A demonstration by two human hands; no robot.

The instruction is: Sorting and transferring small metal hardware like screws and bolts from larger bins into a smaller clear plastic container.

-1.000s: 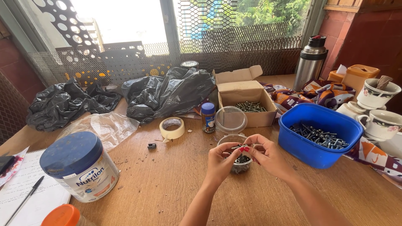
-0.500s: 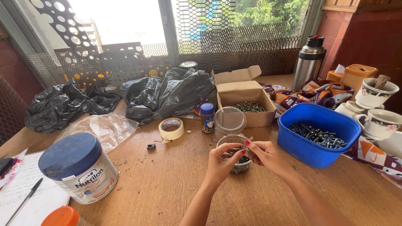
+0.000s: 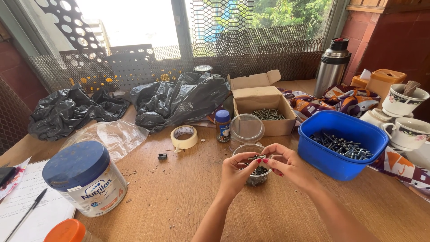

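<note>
While pinching a small metal bolt [image 3: 256, 157] between fingertips, holding it level just above a clear plastic cup [image 3: 255, 175] of dark fasteners. Left hand [image 3: 236, 172] gripping one end, grip narrow, closed on the bolt; right hand [image 3: 286, 165] gripping the other end, grip likewise narrow and closed on it. Cup standing on the wooden surface [image 3: 188, 197], directly under both hands. Lying just behind the cup, a clear round lid [image 3: 247, 128]; beside that, a small blue-capped jar [image 3: 222, 126] and a roll of tape [image 3: 184, 136]. Sitting to the right, a blue tub [image 3: 341, 144] holding bolts. Standing open behind, a cardboard box [image 3: 265, 110] with more. Resting far left, a blue-lidded tin [image 3: 85, 177].
</note>
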